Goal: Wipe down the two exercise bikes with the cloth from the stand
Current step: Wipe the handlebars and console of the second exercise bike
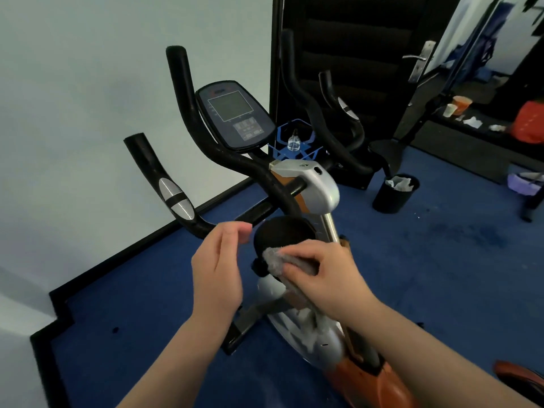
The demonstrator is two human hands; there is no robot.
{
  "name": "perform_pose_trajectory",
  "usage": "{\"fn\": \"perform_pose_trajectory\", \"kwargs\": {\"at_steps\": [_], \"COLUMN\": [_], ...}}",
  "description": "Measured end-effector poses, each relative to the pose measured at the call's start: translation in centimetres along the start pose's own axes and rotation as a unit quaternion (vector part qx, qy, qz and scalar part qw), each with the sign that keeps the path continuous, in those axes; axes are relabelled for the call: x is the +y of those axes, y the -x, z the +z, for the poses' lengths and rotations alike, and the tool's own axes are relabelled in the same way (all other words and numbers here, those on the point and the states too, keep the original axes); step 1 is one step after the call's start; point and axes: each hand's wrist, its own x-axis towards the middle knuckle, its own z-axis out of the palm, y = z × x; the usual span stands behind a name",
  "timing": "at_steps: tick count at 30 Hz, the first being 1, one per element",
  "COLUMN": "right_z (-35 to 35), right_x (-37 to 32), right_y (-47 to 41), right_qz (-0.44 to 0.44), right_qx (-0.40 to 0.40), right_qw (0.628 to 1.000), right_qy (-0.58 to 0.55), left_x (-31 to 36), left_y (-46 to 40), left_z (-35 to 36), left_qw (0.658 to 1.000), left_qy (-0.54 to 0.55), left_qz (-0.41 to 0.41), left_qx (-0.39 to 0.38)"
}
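An exercise bike [306, 184] with black handlebars [176, 92], a dark console [232, 113] and a silver and orange body stands in front of me. My right hand [323, 278] presses a grey cloth [273, 260] against a round black knob [282, 231] on the bike's post. My left hand [217, 260] hovers just left of the knob, fingers loosely curled, holding nothing. An orange curved part [518, 375] at the lower right corner may belong to a second bike.
A blue wire stand [294, 142] with a small clear bottle sits behind the bike. A black bin [394, 192] with white paper stands on the blue carpet to the right. A dark door [353, 54] and a low shelf with cups [459, 107] lie beyond.
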Motion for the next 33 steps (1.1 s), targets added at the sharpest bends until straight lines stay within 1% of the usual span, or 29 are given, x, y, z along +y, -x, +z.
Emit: {"fn": "perform_pose_trajectory", "kwargs": {"at_steps": [1, 2, 4, 6, 7, 8, 10, 12, 13, 15, 17, 20, 22, 24, 27, 29, 31, 33], "right_z": [-0.6, -1.2, -2.4, -3.9, -4.5, -4.8, -4.5, -3.5, -2.9, -2.3, -2.4, -2.4, -2.1, -1.5, -0.3, 0.1, -0.2, -0.8], "right_x": [-0.2, -0.5, -1.3, -1.7, -1.8, -1.5, -0.4, 1.4, 2.4, 4.1, 5.9, 7.3, 7.3, 6.6, 4.6, 4.5, 6.2, 8.4], "right_y": [0.2, 0.2, -0.6, -2.7, -4.1, -5.6, -8.3, -10.3, -10.8, -11.0, -10.2, -9.3, -10.3, -12.6, -16.0, -16.4, -14.8, -12.4], "right_qz": [0.007, 0.009, 0.004, -0.005, -0.009, -0.011, -0.004, -0.008, -0.017, -0.031, -0.066, -0.157, -0.211, -0.24, -0.226, -0.219, -0.211, -0.212], "right_qx": [0.003, 0.028, 0.14, 0.244, 0.269, 0.274, 0.238, 0.166, 0.127, 0.077, 0.07, 0.069, 0.048, 0.033, 0.027, 0.037, 0.048, 0.031], "right_qw": [1.0, 0.999, 0.99, 0.968, 0.961, 0.96, 0.971, 0.986, 0.991, 0.997, 0.995, 0.985, 0.976, 0.97, 0.974, 0.974, 0.974, 0.971], "right_qy": [0.026, 0.032, -0.014, -0.06, -0.066, -0.058, -0.014, 0.025, 0.03, 0.006, 0.0, 0.009, 0.01, 0.017, -0.016, -0.043, -0.072, -0.102], "left_x": [0.2, 0.4, 0.6, 0.6, 0.6, 0.7, 0.9, 0.9, 0.9, 0.7, 0.6, 0.7, 0.7, 0.8, 0.8, 0.7, 0.7, 0.8], "left_y": [-0.5, -1.0, -2.1, -3.2, -3.7, -4.2, -4.9, -5.7, -6.1, -6.4, -6.3, -6.2, -6.4, -6.5, -6.3, -6.2, -6.1, -6.1], "left_z": [0.0, 0.1, 0.2, 0.6, 0.9, 1.3, 2.1, 2.9, 3.3, 3.9, 4.3, 4.4, 4.4, 4.6, 4.7, 4.6, 4.5, 4.6], "left_qw": [1.0, 1.0, 0.999, 0.997, 0.995, 0.992, 0.985, 0.972, 0.959, 0.918, 0.879, 0.843, 0.837, 0.838, 0.846, 0.852, 0.857, 0.862], "left_qy": [-0.005, -0.011, -0.026, -0.058, -0.085, -0.114, -0.163, -0.22, -0.268, -0.381, -0.464, -0.528, -0.537, -0.538, -0.525, -0.517, -0.508, -0.5], "left_qz": [0.008, 0.015, 0.021, 0.018, 0.018, 0.019, 0.022, 0.027, 0.031, 0.024, 0.006, -0.003, -0.014, -0.03, -0.048, -0.051, -0.058, -0.064], "left_qx": [-0.009, -0.02, -0.037, -0.044, -0.045, -0.048, -0.06, -0.08, -0.09, -0.103, -0.108, -0.102, -0.099, -0.092, -0.072, -0.065, -0.062, -0.057]}}
